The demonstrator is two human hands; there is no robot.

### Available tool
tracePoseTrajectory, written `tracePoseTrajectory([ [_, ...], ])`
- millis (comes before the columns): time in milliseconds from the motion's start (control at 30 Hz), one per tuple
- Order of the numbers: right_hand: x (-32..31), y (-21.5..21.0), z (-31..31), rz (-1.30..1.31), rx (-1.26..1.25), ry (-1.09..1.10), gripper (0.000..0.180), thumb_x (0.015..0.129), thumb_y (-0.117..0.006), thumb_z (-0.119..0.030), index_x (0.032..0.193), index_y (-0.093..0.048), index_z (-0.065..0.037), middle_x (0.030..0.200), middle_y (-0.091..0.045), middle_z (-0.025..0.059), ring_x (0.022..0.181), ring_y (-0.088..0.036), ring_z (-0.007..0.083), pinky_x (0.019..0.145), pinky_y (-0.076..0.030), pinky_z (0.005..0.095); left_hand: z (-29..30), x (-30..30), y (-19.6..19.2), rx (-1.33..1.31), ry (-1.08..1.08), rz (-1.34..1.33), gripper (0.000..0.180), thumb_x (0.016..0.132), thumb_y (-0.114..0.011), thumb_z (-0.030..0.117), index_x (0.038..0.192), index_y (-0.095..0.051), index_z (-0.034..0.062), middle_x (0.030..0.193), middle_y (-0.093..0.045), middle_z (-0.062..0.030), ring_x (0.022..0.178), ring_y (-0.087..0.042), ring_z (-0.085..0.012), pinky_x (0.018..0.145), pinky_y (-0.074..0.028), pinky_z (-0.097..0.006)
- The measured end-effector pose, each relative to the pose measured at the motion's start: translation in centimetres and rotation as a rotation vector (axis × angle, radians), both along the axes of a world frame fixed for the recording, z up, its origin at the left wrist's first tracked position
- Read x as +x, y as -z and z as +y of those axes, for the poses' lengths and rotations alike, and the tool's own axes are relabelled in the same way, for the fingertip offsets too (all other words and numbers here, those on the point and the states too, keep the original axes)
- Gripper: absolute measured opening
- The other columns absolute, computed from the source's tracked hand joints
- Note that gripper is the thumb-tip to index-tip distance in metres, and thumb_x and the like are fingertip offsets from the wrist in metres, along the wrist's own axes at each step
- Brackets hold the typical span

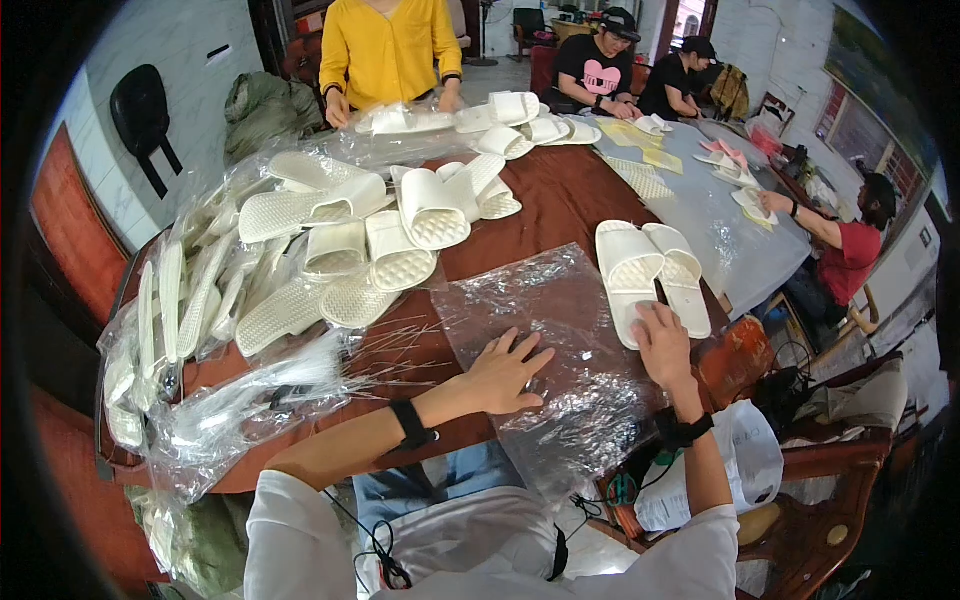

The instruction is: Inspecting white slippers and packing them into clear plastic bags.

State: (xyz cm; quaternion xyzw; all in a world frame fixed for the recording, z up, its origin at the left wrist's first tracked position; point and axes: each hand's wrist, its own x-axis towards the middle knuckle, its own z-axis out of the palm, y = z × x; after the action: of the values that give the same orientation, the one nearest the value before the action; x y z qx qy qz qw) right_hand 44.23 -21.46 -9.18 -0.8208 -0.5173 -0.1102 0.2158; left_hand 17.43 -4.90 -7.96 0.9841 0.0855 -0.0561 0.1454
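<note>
Slippers: a white pair [640, 278] lies at the right side of the brown tabletop [540, 208], side by side, soles down, straps toward the far side and heels toward the person.
Film: a clear, crinkled sheet [550, 300] lies spread just left of the pair; whether the left slipper's heel overlaps its edge is hard to tell.
Left hand: the left hand [505, 375] rests palm down on the film, fingers spread; its grip is released and grasps nothing.
Right hand: the right hand [664, 350] reaches over the heel end of the left slipper; whether its grip is clenched on that heel or merely rests there cannot be told.
Step in hand: judging by the hands, one steadies the film while the other handles the pair, which lies beside the film.
Next move calls for: shifting the slippers together would seem to need the right fingers around both heels, with the left palm holding the slick film flat.
Heap: more white slippers [335, 250] pile up at the left, with a bundle of thin white strands [265, 400] on the near side.
Across the tabletop: a co-worker in yellow [392, 45] stands behind further slippers.
</note>
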Motion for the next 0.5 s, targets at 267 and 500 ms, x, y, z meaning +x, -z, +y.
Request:
tracePoseTrajectory([
  [267,6.3,1.1,-0.1,-0.007,-0.100,-0.036,0.039,0.099,-0.047,-0.029,0.135,-0.053,-0.015,0.140,-0.049,0.0145,0.130,-0.045,0.0341,0.106,-0.034,0.0496,0.7,3.9,0.4,-0.036,-0.005,-0.001,0.084,0.088,-0.059,0.057,0.153,-0.025,0.0165,0.158,-0.019,-0.0207,0.142,-0.017,-0.0495,0.112,-0.025,-0.060],
  [500,8.0,1.0,0.9,0.026,-0.116,-0.001,0.041,0.100,-0.044,-0.033,0.136,-0.054,-0.015,0.144,-0.045,0.0163,0.133,-0.040,0.0370,0.109,-0.031,0.0513,4.4,4.6,0.6,-0.047,-0.106,0.036,0.089,0.084,-0.059,0.064,0.154,-0.025,0.0205,0.159,-0.019,-0.0176,0.143,-0.015,-0.0489,0.112,-0.024,-0.062],
])
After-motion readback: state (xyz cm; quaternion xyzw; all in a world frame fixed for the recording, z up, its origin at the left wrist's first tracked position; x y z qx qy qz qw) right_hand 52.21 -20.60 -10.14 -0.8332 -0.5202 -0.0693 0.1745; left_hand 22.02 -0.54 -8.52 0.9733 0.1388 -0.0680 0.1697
